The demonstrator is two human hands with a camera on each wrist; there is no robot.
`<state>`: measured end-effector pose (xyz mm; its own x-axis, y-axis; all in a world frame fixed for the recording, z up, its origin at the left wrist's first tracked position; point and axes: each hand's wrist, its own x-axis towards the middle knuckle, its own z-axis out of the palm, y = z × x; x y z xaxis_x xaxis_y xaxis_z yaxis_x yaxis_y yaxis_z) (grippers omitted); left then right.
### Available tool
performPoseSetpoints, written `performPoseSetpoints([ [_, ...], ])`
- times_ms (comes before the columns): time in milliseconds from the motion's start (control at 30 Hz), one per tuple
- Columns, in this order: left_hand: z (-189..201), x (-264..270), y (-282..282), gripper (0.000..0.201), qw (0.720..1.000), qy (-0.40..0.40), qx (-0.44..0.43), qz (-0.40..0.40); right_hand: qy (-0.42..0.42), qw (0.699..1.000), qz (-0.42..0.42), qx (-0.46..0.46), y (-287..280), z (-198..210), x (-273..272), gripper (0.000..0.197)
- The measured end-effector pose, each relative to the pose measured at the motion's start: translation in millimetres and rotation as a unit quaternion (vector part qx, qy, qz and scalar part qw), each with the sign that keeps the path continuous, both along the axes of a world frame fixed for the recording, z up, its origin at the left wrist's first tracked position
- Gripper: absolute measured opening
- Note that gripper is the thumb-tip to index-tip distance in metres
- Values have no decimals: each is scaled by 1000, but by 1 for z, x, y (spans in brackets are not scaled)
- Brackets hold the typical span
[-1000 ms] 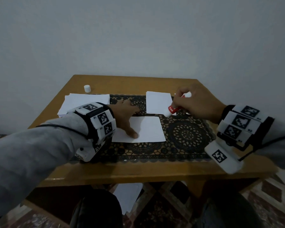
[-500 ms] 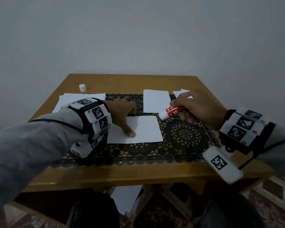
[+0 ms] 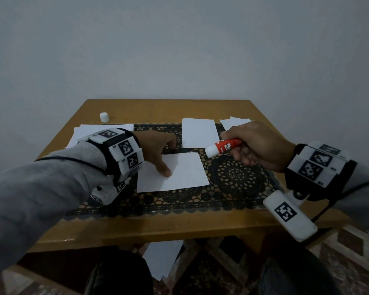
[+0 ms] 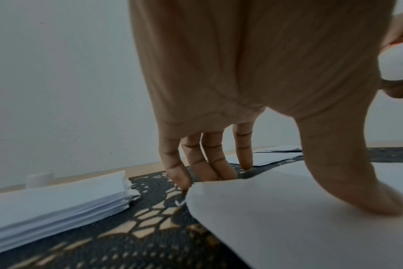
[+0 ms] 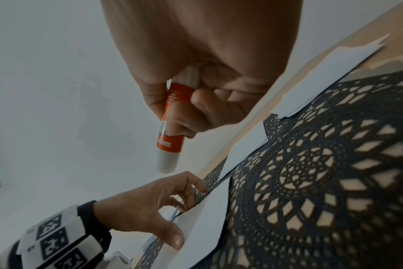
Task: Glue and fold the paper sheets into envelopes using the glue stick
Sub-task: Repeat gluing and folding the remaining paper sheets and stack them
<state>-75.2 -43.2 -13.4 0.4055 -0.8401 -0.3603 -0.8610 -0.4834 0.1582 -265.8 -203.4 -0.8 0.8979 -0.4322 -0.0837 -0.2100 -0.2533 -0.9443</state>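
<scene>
Hidden, cropped and unreadable parts

The left hand point(image 3: 156, 150) covers the near-left part of the paper sheet point(image 3: 179, 173), and its wrist rig hides the stack of sheets' point(image 3: 98, 133) right edge. The right hand point(image 3: 258, 145) conceals the glue stick's point(image 3: 222, 146) rear end and most of the far-right papers point(image 3: 232, 122). The stick's label is too blurred to read in the right wrist view. Paper under the table point(image 3: 162, 258) is partly hidden by the tabletop.

Grey ribbed sleeves point(image 3: 41, 184) cover both arms. Each wrist wears a black band point(image 3: 320, 182) carrying white blocks with black square markers, a thin black cable point(image 3: 73, 161) trailing back.
</scene>
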Motion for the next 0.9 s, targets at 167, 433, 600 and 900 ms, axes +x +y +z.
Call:
performPoseSetpoints([
  [167, -2, 2, 0, 62, 1000, -5, -1, -2, -5, 1000, 5, -10, 0, 1, -2, 27],
  [433, 10, -8, 3, 37, 991, 100, -14, -82, 0, 999, 12, -36, 2, -4, 2, 27],
  [600, 17, -10, 19, 37, 985, 163, -25, -59, -2, 999, 17, -46, 4, -1, 5, 27],
  [900, -8, -19, 38, 42, 984, 119, -67, 113, 44, 934, -2, -353, 15, -7, 26, 22],
])
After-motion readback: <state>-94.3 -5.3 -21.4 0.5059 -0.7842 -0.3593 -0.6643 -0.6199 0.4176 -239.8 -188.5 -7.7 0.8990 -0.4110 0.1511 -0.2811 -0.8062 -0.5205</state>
